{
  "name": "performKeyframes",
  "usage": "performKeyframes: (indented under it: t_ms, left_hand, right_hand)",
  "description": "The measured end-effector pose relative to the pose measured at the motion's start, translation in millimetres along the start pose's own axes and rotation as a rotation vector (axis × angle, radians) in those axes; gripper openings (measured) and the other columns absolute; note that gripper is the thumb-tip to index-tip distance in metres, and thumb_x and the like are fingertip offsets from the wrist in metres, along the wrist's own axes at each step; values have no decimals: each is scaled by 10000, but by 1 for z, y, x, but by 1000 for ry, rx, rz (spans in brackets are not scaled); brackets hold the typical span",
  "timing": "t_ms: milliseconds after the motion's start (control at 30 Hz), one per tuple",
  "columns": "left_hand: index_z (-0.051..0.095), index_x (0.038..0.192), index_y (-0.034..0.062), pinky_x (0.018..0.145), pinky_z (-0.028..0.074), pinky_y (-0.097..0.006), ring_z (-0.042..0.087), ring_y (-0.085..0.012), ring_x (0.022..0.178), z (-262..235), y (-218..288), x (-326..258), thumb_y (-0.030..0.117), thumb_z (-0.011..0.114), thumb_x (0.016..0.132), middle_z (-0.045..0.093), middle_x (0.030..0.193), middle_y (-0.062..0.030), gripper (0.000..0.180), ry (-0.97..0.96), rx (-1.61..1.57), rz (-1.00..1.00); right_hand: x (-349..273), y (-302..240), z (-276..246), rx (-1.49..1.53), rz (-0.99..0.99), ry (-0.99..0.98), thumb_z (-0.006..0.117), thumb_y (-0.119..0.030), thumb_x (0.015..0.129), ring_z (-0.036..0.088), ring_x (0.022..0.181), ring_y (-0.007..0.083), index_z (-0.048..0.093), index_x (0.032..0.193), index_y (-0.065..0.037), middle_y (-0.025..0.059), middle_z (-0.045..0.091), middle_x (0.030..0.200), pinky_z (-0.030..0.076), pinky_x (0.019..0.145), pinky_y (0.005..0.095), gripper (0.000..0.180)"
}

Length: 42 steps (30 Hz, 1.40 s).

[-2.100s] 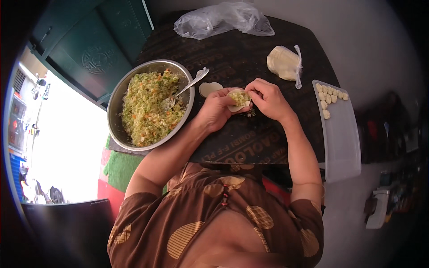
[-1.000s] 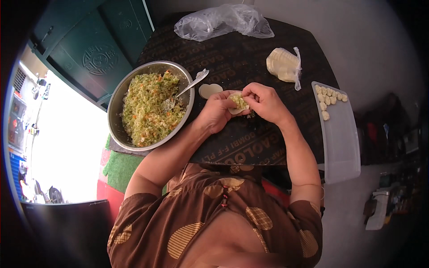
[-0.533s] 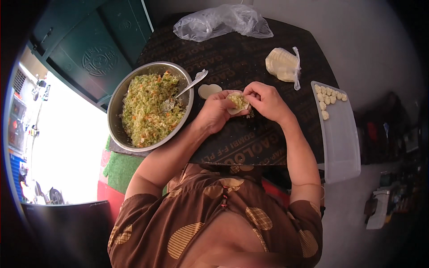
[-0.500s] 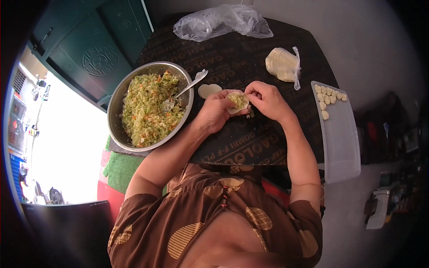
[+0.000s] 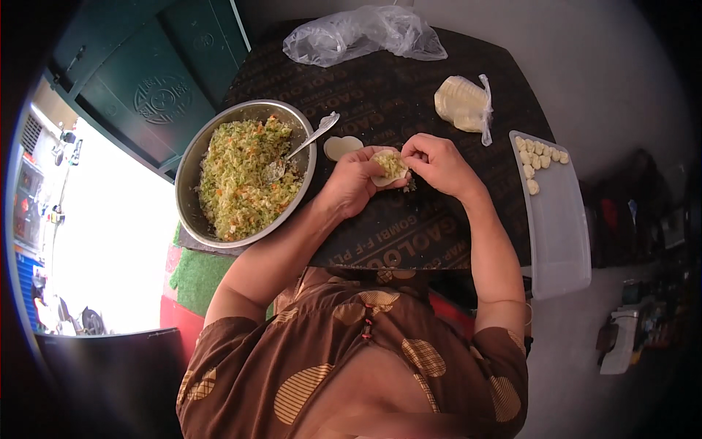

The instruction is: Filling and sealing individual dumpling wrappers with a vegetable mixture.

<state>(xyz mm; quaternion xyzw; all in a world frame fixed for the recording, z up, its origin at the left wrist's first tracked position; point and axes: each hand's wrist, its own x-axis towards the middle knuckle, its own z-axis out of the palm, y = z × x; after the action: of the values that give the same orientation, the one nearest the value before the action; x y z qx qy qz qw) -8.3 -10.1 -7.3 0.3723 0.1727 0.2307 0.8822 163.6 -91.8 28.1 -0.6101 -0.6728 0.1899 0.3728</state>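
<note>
Cradling a filled dumpling wrapper (image 5: 387, 167) in my left hand (image 5: 356, 179).
Right hand (image 5: 436, 159) fingers pinch its soft, tearable rim; grip edges only.

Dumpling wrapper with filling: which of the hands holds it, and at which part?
The left hand cradles the dumpling wrapper from beneath; the right hand pinches its right edge.

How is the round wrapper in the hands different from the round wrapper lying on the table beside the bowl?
The wrapper in the hands carries green-yellow filling; the wrapper on the table is bare. The first is cupped in the left hand and pinched at its edge by the right hand; the second lies flat, untouched, near the metal bowl. Both are pale, round dough pieces.
</note>
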Motion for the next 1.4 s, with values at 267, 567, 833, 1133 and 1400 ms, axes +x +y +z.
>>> performKeyframes:
  t_ms: [267, 567, 833, 1133, 1400]
  left_hand:
    - [477, 1169, -109, 885, 539, -409, 617, -316, 993, -2, 1, 3, -63, 424, 856, 565, 1129, -212, 321, -34, 23, -7]
    - [469, 1168, -112, 875, 543, -400, 621, -324, 984, 2, 2, -1, -57, 430, 855, 565, 1117, -223, 320, -42, 44, -15]
    - [461, 1163, -89, 835, 557, -392, 637, -332, 942, 1, 6, -2, -51, 420, 846, 580, 1075, -225, 322, -25, 32, 4]
    - [461, 1096, -105, 757, 586, -393, 650, -331, 850, 0, 3, 0, -82, 413, 791, 586, 983, -221, 309, 6, 1, 73]
    - [472, 1076, -128, 770, 588, -387, 642, -332, 866, -3, 3, 5, -79, 423, 785, 569, 1002, -209, 299, -21, -8, 107]
  right_hand:
    - [1, 2, 4, 39, -11, -9, 622, -17, 800, 500, 626, 72, 592, 820, 12, 29, 559, 726, 421, 572, 235, 46]
    - [0, 4, 2, 54, 15, -73, 631, -29, 798, 499, 628, 67, 587, 804, 7, 13, 557, 717, 420, 567, 230, 58]
    - [1, 3, 3, -5, -9, 122, 582, -46, 850, 501, 606, 83, 597, 903, 2, 21, 565, 684, 431, 578, 246, 73]
    - [2, 4, 9, -97, -105, 142, 562, -10, 840, 615, 798, 253, 587, 1006, 8, 127, 586, 891, 484, 693, 322, 169]
    - [5, 9, 8, -180, -181, 141, 564, -17, 830, 613, 801, 318, 607, 928, 17, 151, 611, 871, 484, 692, 350, 112]
